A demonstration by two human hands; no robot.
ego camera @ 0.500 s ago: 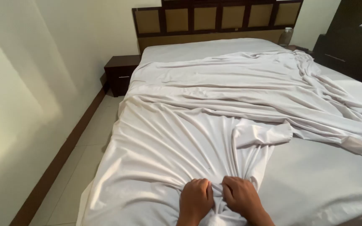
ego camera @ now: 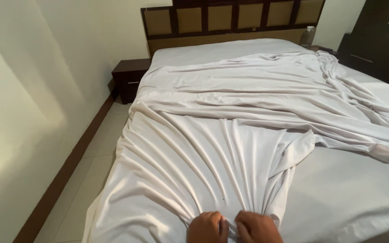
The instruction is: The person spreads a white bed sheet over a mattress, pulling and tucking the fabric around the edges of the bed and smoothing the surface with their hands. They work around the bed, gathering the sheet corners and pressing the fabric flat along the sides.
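Both hands, left hand (ego camera: 207,226) and right hand (ego camera: 256,227), fingers bunching white sheet (ego camera: 212,148) at 6 o'clock bed (ego camera: 352,198) edge; floor (ego camera: 84,180) open at 9; folds pulled tighter than before.

The loose white sheet (ego camera: 230,148) is thin woven cloth with a faint satin sheen, smooth between its many soft creases, which fan toward 6 o'clock. The mattress cover (ego camera: 352,189) under it at 4 o'clock is matt white cloth, flat and smooth. At 12 o'clock the headboard (ego camera: 230,20) is dark polished wood framing tan panels, whose material cannot be told. The nightstand (ego camera: 129,78) at 10 o'clock is dark wood with a dull gloss. At 8 o'clock the floor tiles (ego camera: 86,180) look pale and slightly glossy.
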